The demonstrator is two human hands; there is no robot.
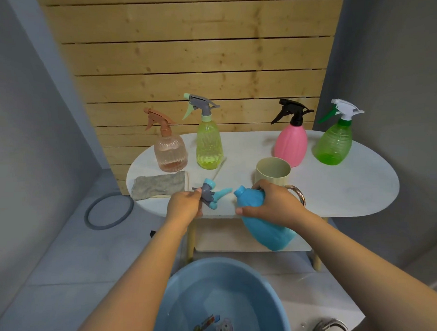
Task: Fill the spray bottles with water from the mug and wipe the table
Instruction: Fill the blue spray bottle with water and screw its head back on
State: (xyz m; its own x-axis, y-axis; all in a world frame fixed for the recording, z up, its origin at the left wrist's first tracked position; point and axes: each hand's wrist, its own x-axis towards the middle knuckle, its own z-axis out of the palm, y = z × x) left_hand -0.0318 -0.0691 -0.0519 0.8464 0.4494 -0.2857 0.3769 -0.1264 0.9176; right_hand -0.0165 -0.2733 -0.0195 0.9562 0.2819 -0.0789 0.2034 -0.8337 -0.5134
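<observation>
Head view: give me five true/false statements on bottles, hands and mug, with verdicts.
1. The right hand holds the opaque blue plastic bottle with its spray head off. True.
2. The left hand is empty. False: it grips the detached grey and blue trigger spray head.
3. Four capped spray bottles stand on the white oval table. True.
4. The cream cylindrical mug lies on its side. False: it stands upright, behind the right hand.
5. The grey folded cloth lies in the blue plastic basin. False: it lies on the table's left end, in front of the ribbed clear peach spray bottle.
</observation>
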